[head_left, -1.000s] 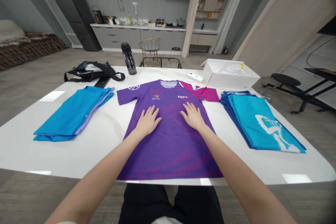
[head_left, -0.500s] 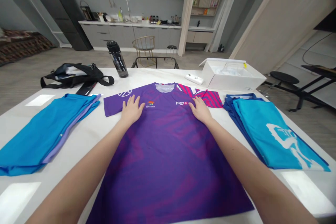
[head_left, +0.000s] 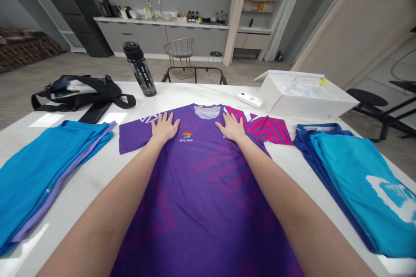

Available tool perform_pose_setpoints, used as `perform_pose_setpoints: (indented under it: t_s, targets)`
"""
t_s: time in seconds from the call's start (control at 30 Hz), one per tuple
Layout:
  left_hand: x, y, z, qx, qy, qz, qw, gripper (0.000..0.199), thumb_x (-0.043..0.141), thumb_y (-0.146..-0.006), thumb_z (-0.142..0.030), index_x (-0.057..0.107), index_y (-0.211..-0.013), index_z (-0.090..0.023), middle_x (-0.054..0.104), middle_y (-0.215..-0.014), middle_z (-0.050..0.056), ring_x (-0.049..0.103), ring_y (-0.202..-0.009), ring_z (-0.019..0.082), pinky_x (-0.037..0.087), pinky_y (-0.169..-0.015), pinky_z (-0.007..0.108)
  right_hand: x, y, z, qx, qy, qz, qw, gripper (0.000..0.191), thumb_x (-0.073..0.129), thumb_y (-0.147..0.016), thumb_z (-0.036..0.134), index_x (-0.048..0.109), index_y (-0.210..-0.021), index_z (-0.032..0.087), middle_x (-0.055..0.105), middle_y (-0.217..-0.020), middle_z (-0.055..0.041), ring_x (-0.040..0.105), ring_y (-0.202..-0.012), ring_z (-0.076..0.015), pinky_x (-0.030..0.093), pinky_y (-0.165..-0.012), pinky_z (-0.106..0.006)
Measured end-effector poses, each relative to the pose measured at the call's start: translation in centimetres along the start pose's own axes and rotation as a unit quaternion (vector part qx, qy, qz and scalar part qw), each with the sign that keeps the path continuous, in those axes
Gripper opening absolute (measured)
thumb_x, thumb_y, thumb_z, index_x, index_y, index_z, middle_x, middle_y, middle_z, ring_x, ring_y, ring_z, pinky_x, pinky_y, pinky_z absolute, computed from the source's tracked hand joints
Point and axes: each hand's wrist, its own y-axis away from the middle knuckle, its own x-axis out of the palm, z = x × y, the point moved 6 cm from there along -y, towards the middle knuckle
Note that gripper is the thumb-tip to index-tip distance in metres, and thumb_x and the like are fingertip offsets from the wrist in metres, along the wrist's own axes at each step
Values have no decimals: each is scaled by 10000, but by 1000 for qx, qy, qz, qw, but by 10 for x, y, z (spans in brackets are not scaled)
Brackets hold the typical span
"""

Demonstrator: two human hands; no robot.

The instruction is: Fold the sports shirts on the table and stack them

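A purple T-shirt [head_left: 201,181] lies spread face up on the white table, its neckline away from me. Its right-hand sleeve carries pink and navy stripes, and a small colourful logo sits on the chest. My left hand [head_left: 165,127] rests flat on the shirt near the left shoulder, fingers spread. On the other side my right hand [head_left: 231,127] lies flat below the collar's right edge, fingers apart, covering the second chest print. Neither hand grips the cloth. The shirt's lower hem is out of view.
Folded blue and lilac clothes [head_left: 48,169] lie at left, folded navy and turquoise clothes [head_left: 360,173] at right. Along the far side are a black bag [head_left: 81,91], a phone [head_left: 94,112], a dark bottle [head_left: 140,71], a white handheld device [head_left: 249,100] and an open white box [head_left: 308,99].
My right hand has slid inward and up across the shirt toward the collar, now covering the right chest print. My left hand stays near the left shoulder. The camera view has moved closer.
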Motion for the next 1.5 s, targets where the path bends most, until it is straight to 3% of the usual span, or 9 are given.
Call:
perform_pose_setpoints:
  t_s: [0.3, 0.43, 0.6, 0.83, 1.0, 1.2, 1.5]
  targets:
    - [1, -33, 27, -4, -4, -13, 1000, 787, 158, -970, -682, 274, -1610, -239, 185, -1691, 89, 153, -1557, 335, 106, -1210, 675, 7, -32, 21, 9, 5, 10, 1000, 896, 145, -963, 758, 192, -1628, 160, 132, -1697, -111, 58, -1554, -324, 14, -1202, -664]
    - [-8, -26, 22, 0, -10, -35, 999, 764, 174, -987, -656, 286, -1606, -221, 197, -1687, 114, 172, -1552, 342, 103, -1210, 674, 2, -34, 25, -13, -4, -9, 1000, 841, 157, -985, 726, 236, -1619, 178, 135, -1699, -90, 54, -1555, -316, 7, -1209, -646]
    - [-26, 20, -18, 106, -37, -115, 987, 665, 208, -1034, -542, 282, -1607, -213, 205, -1688, 103, 175, -1558, 294, 63, -1251, 576, -13, -7, 25, -40, -3, -84, 996, 715, 129, -1042, 603, 286, -1604, 188, 189, -1690, -82, 81, -1558, -271, 33, -1234, -579]
    - [-2, 101, -60, 169, -6, -34, 985, 676, 203, -1025, -609, 309, -1599, -267, 246, -1677, 82, 210, -1552, 282, 126, -1247, 580, -11, 67, 19, -21, 17, -63, 998, 718, 135, -1029, 637, 287, -1607, 240, 172, -1695, -75, 91, -1557, -305, 57, -1209, -651]
    - [8, 155, -61, 176, 8, -12, 984, 697, 210, -1009, -652, 305, -1598, -292, 240, -1677, 70, 201, -1553, 296, 122, -1238, 615, -6, 127, 11, 20, 14, -36, 999, 757, 146, -1004, 692, 239, -1622, 266, 126, -1703, -61, 85, -1557, -322, 79, -1196, -680]
    - [10, 218, -52, 183, 6, -20, 983, 694, 215, -1007, -652, 316, -1595, -298, 262, -1669, 68, 214, -1550, 291, 135, -1242, 596, -2, 191, 9, 11, 12, -18, 1000, 779, 191, -987, 725, 263, -1617, 272, 164, -1696, -67, 100, -1558, -312, 66, -1213, -643]
    - [7, 281, -48, 189, 10, -31, 981, 682, 226, -1009, -651, 323, -1590, -308, 264, -1669, 60, 228, -1546, 287, 150, -1244, 582, -5, 255, 10, 30, 14, 0, 999, 752, 191, -1001, 702, 266, -1617, 277, 179, -1692, -70, 119, -1557, -309, 75, -1216, -629]
